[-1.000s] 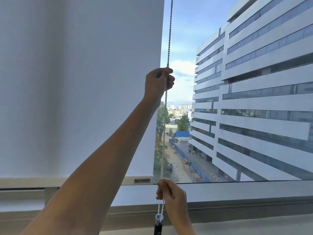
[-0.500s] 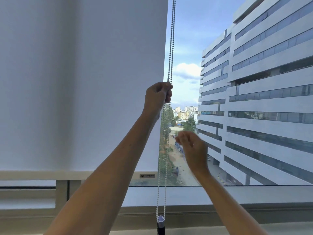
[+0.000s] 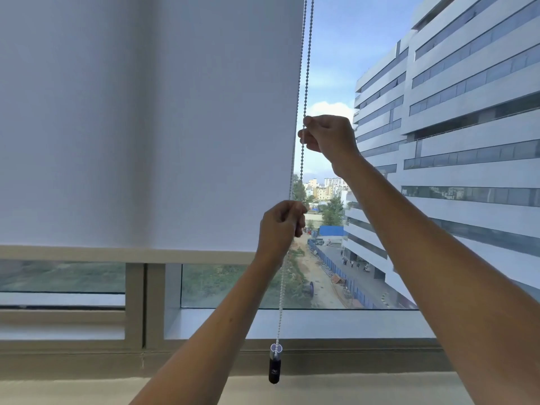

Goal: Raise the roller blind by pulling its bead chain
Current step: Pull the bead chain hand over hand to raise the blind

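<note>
**A:** Start with the biggest thing. What fills your view?

**B:** Your white roller blind (image 3: 146, 121) covers the left and centre of the window. Its bottom bar (image 3: 125, 254) hangs a little above the sill, so a strip of glass shows under it. To the right, the bare pane looks onto a pale office building (image 3: 455, 135).

**A:** And the window frame (image 3: 135, 302)?

**B:** A beige upright divides the lower glass, below the bottom bar and left of your arms.

**A:** Where is the bead chain (image 3: 305, 83)?

**B:** It runs as two strands down the blind's right edge, from the top of the view to a small dark weight (image 3: 274, 367) hanging in front of the sill.

**A:** Where do your hands sit on it?

**B:** Your right hand (image 3: 328, 137) is the higher one, curled into a closed fist with the right-hand strand pinched at its fingertips; chain runs straight above it and hangs below it. Your left hand (image 3: 282, 223) is lower, level with the blind's lower part, also closed around the chain, which enters at the top of the fist and leaves beneath it toward the weight. Which strand the left hand holds I cannot tell.
</note>
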`<state>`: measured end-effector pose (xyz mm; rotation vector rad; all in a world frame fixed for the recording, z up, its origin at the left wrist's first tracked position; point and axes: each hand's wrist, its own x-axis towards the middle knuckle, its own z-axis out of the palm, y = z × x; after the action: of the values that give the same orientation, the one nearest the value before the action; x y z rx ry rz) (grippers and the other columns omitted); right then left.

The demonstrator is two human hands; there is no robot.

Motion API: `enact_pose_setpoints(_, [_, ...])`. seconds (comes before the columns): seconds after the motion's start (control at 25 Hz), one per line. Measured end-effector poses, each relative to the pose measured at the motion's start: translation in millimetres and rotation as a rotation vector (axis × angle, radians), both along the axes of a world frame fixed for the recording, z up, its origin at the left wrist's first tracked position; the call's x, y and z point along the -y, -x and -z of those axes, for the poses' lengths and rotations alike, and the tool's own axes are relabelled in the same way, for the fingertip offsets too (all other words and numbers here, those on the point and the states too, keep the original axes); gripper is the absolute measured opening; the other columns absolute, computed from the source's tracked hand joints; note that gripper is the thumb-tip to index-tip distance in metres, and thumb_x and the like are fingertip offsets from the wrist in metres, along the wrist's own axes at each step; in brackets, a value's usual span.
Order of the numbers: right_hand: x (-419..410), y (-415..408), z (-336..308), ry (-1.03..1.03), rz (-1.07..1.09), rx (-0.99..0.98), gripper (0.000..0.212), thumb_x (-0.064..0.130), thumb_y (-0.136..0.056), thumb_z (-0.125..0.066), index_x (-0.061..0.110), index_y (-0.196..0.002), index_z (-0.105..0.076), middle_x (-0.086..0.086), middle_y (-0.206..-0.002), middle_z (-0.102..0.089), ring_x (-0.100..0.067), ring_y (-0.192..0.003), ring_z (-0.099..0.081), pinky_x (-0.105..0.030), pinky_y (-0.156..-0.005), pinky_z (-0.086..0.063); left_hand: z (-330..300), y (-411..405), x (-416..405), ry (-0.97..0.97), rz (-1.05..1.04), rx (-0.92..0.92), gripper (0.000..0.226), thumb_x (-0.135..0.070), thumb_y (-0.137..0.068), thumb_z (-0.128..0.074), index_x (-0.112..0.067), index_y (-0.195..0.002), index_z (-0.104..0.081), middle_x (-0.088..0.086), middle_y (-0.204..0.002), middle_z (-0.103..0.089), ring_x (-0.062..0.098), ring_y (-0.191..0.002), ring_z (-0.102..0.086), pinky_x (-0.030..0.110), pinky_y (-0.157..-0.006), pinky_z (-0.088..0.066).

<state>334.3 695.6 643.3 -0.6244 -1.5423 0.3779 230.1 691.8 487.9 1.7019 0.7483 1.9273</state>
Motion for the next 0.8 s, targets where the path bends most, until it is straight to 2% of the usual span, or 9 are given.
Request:
enact_pose_setpoints(0.08, [8,5,-3,0.034,-0.077,-0.045,0.009,0.013,-0.090,-0.059,0.007,-0.089,-0.066,-0.016,-0.087,-0.071,-0.020,-0.070,-0.067,-0.023,-0.066,-0.059,20,2,6,0.032,-0.007,-0.008,0.029,-0.017,-0.096,-0.051,-0.020,-0.071,-0.066,-0.006,-0.055,-0.056,0.011,-0.047,-0.047,0.021,-0.050,-0.043])
enact_pose_setpoints(0.2, [14,9,-8,0.061,-0.111,-0.084,0.014,0.007,-0.090,-0.057,0.000,-0.098,-0.065,-0.014,-0.082,-0.069,-0.019,-0.064,-0.066,-0.024,-0.065,-0.059,50,4,10,0.086,0.013,-0.018,0.028,-0.015,-0.096,-0.050,-0.019,-0.072,-0.064,-0.004,-0.056,-0.057,0.010,-0.048,-0.048,0.021,-0.051,-0.044])
enact_pose_setpoints(0.36, [14,16,0,0.128,-0.105,-0.070,0.016,0.000,-0.090,-0.052,-0.003,-0.099,-0.064,-0.012,-0.078,-0.066,-0.019,-0.061,-0.063,-0.023,-0.060,-0.057,88,9,14,0.158,0.046,-0.009,0.026,-0.012,-0.096,-0.049,-0.010,-0.074,-0.062,-0.003,-0.056,-0.057,0.011,-0.049,-0.050,0.022,-0.054,-0.046])
enact_pose_setpoints(0.48, [10,23,17,0.162,-0.100,-0.051,0.014,-0.002,-0.089,-0.052,-0.002,-0.093,-0.065,-0.011,-0.072,-0.064,-0.020,-0.060,-0.061,-0.029,-0.064,-0.057,110,14,16,0.202,0.073,0.015,0.027,-0.010,-0.096,-0.050,-0.010,-0.073,-0.063,-0.002,-0.056,-0.059,0.015,-0.052,-0.053,0.024,-0.055,-0.048])
enact_pose_setpoints(0.6, [8,25,29,0.097,-0.061,-0.066,0.011,0.002,-0.088,-0.055,0.004,-0.088,-0.066,-0.007,-0.067,-0.063,-0.018,-0.058,-0.061,-0.034,-0.067,-0.057,115,23,12,0.249,0.137,0.014,0.026,-0.010,-0.096,-0.051,-0.012,-0.073,-0.064,-0.002,-0.059,-0.063,0.018,-0.058,-0.060,0.031,-0.064,-0.053])
enact_pose_setpoints(0.72, [11,25,35,0.014,-0.044,-0.102,0.011,0.005,-0.088,-0.057,0.008,-0.084,-0.067,-0.003,-0.062,-0.063,-0.012,-0.052,-0.061,-0.031,-0.064,-0.058,104,31,11,0.282,0.231,-0.062,0.021,-0.020,-0.096,-0.050,-0.014,-0.085,-0.067,0.000,-0.081,-0.072,0.018,-0.076,-0.069,0.032,-0.076,-0.054])
enact_pose_setpoints(0.8, [12,27,44,0.001,-0.054,-0.095,0.012,0.007,-0.089,-0.056,0.009,-0.084,-0.067,-0.002,-0.062,-0.063,-0.009,-0.051,-0.061,-0.028,-0.063,-0.058,81,33,11,0.277,0.294,-0.063,0.029,-0.032,-0.098,-0.043,-0.017,-0.096,-0.067,0.001,-0.094,-0.073,0.020,-0.088,-0.071,0.032,-0.082,-0.056])
